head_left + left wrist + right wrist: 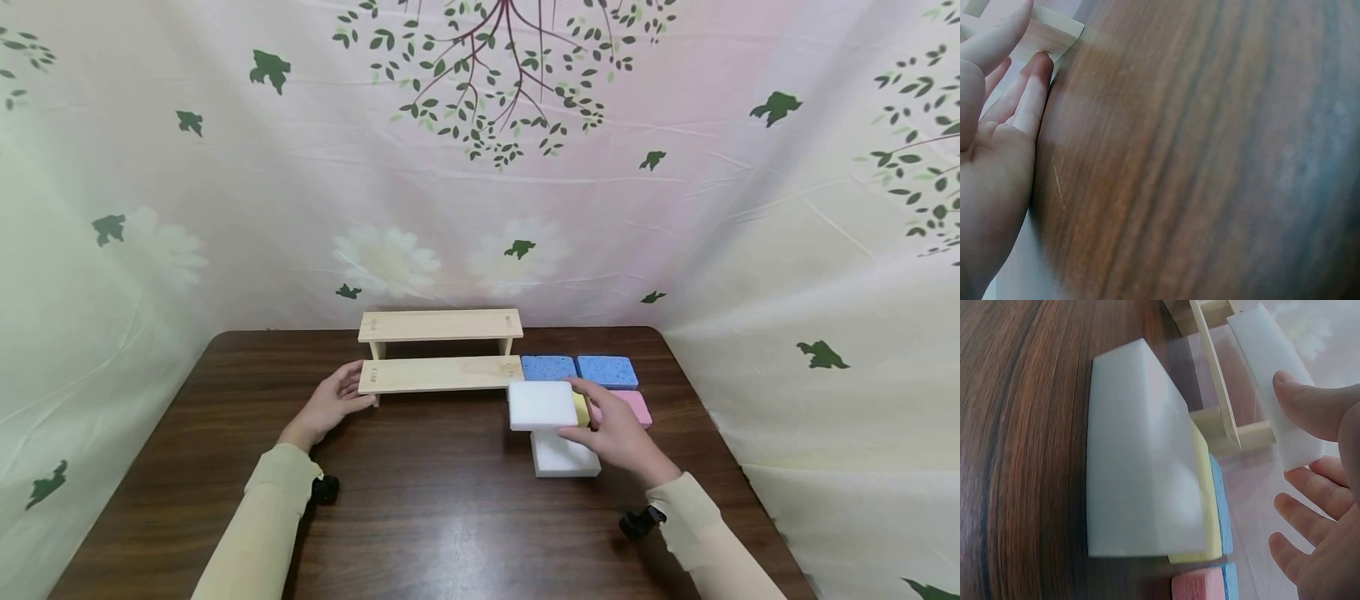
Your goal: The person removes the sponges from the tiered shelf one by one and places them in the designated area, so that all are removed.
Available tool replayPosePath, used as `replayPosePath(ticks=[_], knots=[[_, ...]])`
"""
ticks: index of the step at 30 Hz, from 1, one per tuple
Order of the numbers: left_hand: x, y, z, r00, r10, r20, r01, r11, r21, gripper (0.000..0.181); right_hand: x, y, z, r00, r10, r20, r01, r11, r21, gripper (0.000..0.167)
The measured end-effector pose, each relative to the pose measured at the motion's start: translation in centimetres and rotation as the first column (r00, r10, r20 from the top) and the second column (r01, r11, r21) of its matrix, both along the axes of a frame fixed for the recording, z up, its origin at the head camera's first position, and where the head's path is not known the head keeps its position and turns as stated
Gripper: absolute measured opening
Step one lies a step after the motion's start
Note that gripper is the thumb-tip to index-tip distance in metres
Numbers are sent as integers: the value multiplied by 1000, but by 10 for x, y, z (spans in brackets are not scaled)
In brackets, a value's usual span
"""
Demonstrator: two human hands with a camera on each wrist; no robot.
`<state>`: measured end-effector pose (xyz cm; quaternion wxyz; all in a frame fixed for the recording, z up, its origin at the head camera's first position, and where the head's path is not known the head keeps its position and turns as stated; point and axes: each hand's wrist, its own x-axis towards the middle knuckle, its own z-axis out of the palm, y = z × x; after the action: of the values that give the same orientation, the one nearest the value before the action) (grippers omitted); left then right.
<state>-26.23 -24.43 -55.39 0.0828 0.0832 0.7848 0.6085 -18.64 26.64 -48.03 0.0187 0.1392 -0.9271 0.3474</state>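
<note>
My right hand (pixel 618 429) pinches a white sponge block (pixel 542 405) between thumb and fingers, held above the table. In the right wrist view the thumb lies across the raised white block (pixel 1272 381). Below it a second white block (pixel 566 456) rests on the table. My left hand (pixel 330 407) is at the left end of a two-tier wooden rack (pixel 442 374), its fingers loosely extended by the lower board. In the left wrist view the left hand (pixel 1000 156) has its fingertips near the rack's pale wood (pixel 1047 37); whether they touch is unclear.
Two blue sponges (pixel 607 371) lie right of the rack, with a pink sponge (pixel 632 408) in front of them. A yellow sponge (pixel 581 408) is partly hidden behind the raised block. The dark wooden table (pixel 420 508) meets a printed cloth (pixel 450 192) at the back.
</note>
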Motion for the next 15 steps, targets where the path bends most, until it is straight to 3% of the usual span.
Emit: replayPosePath(ticks=[15], knots=[[0,0,0,1000,-5,-5,5,1000,3,85,10,36,2,998,-47,-35,50,996,68,86]])
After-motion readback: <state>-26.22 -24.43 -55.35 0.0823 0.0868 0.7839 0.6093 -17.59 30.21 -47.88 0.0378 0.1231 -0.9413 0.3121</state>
